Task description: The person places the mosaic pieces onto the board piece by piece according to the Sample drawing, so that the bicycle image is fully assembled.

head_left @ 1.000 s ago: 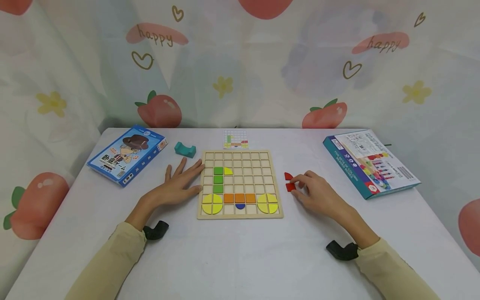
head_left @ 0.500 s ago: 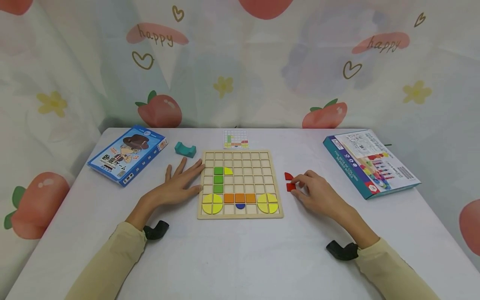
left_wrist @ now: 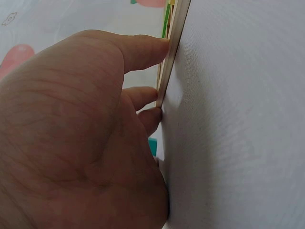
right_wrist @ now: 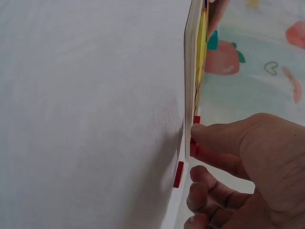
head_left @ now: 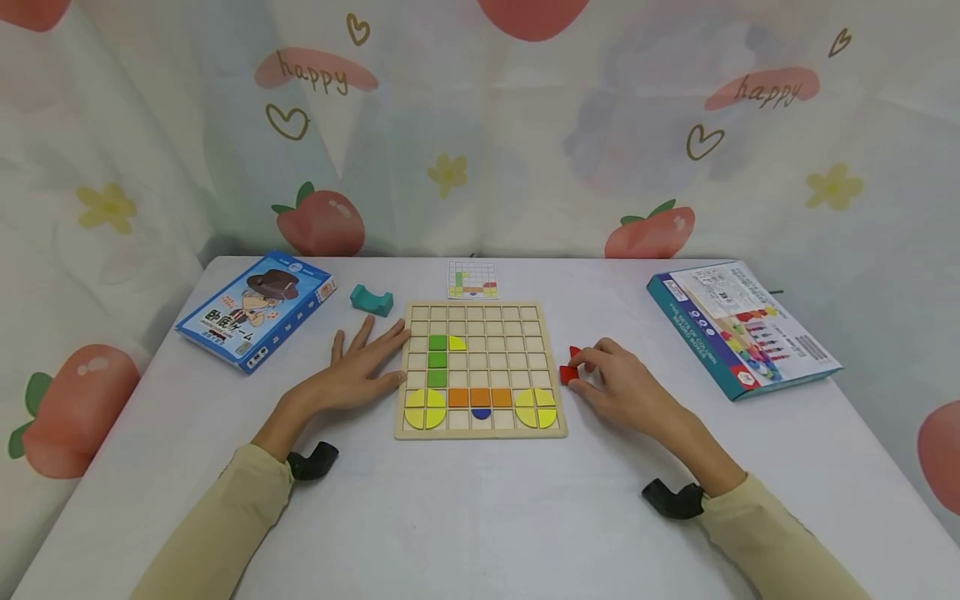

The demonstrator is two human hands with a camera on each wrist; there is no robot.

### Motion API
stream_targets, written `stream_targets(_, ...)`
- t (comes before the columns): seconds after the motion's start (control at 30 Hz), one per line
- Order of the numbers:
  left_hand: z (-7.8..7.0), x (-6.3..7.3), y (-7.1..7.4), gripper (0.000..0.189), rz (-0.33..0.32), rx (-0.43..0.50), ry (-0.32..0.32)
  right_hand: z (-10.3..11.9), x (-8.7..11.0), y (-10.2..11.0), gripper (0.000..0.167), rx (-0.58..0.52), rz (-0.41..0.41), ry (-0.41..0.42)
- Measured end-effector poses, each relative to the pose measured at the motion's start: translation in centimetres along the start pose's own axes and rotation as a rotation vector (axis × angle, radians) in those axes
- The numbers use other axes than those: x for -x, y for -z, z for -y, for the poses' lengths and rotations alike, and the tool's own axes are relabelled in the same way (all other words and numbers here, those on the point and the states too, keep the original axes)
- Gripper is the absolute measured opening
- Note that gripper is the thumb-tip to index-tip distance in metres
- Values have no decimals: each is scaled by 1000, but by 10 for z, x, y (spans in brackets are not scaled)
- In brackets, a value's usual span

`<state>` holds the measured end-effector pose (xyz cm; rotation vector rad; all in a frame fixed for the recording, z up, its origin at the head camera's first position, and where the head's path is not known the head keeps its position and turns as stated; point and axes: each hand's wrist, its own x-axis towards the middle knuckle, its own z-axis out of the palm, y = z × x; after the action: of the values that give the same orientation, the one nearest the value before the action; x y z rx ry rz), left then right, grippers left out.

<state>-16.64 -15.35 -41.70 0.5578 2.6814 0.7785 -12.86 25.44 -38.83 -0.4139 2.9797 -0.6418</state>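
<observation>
On the white table lies a wooden grid board (head_left: 480,434) with coloured pieces in its cells. Green squares (head_left: 437,359) run up its left part, orange squares (head_left: 479,397) form a row, and yellow quarter-circles make two discs (head_left: 424,408). A blue half-circle (head_left: 481,412) sits below the orange row. My right hand (head_left: 626,385) pinches a red square piece (head_left: 567,376) between thumb and index finger, close to the board's right edge. Partly hidden behind those fingers is a red quarter-circle piece (head_left: 574,351) on the table. My left hand (head_left: 341,377), fingers spread, touches the board's left edge.
A small printed pattern card (head_left: 472,280) lies beyond the board. Left of it are a teal curved block (head_left: 371,300) and a blue box (head_left: 255,310). At the back right lies a teal and white box (head_left: 742,327). A patterned curtain (head_left: 480,133) hangs behind the table.
My right hand has shifted left toward the board, carrying the red square piece with it. The left hand and the board have stayed in place.
</observation>
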Motion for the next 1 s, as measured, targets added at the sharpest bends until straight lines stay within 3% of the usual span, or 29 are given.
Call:
stream_targets(0.5,0,0,0,75,1,8,-4,22,-8,-10,27,6,15,47)
stream_targets(1.0,0,0,0,75,-1,0,1,26,-10,-12,28,12,25,67)
